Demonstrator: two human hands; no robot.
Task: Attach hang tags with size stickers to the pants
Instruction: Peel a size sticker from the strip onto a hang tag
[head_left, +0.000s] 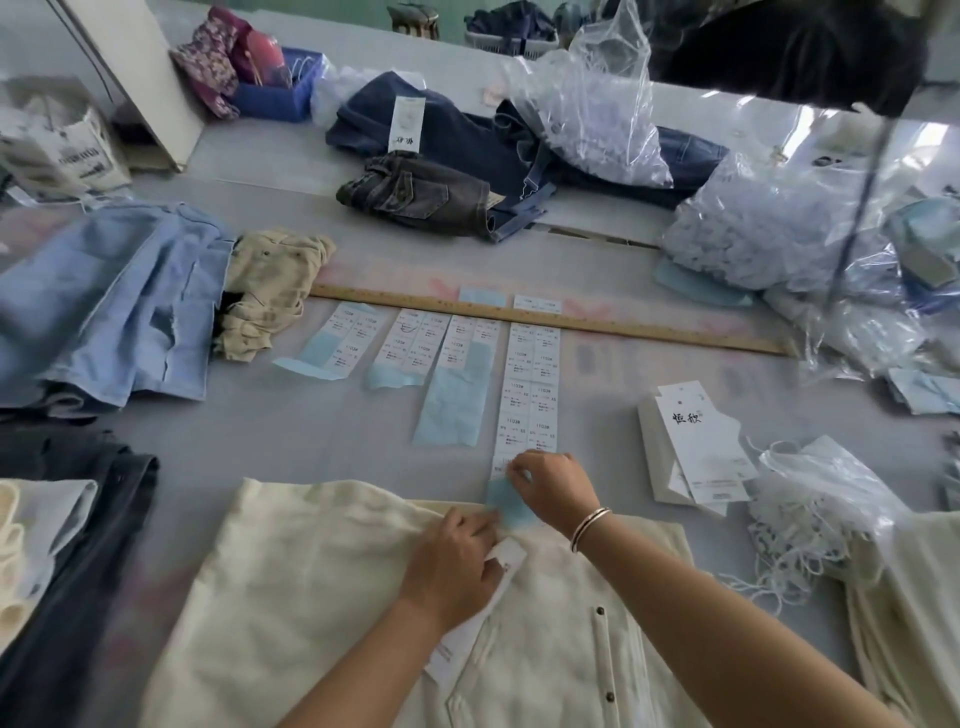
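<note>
Both hands are busy at the near edge of the bench: the right hand (550, 493), a bangle on its wrist, has its fingertips pinched together at the bottom end of the longest sticker strip (530, 395), right where the white labels give way to bare blue backing (511, 506), and it looks to be picking at one label, though whether a sticker is already lifted between the fingers I cannot tell. The left hand (452, 566) lies fingers-down on the cream pants (322, 597), loosely curled over a white hang tag (501, 571) and pressing it flat against the cloth near the waistband, with the tag's lower end showing below the palm. The step in hand, as I judge it, is peeling a size sticker so it can go on that tag (the tag does not look tied on yet, but the hand hides too much to be sure). Three shorter, partly used strips lie just to the left of the long one, all below a wooden ruler (545, 319) that runs across the bench. A stack of fresh hang tags (696, 447) sits to the right, near a bag of white strings (810, 499). The next move calls for freeing the label cleanly from its backing, carrying it the short way to the tag and setting it square, while the left hand keeps the tag from sliding
</note>
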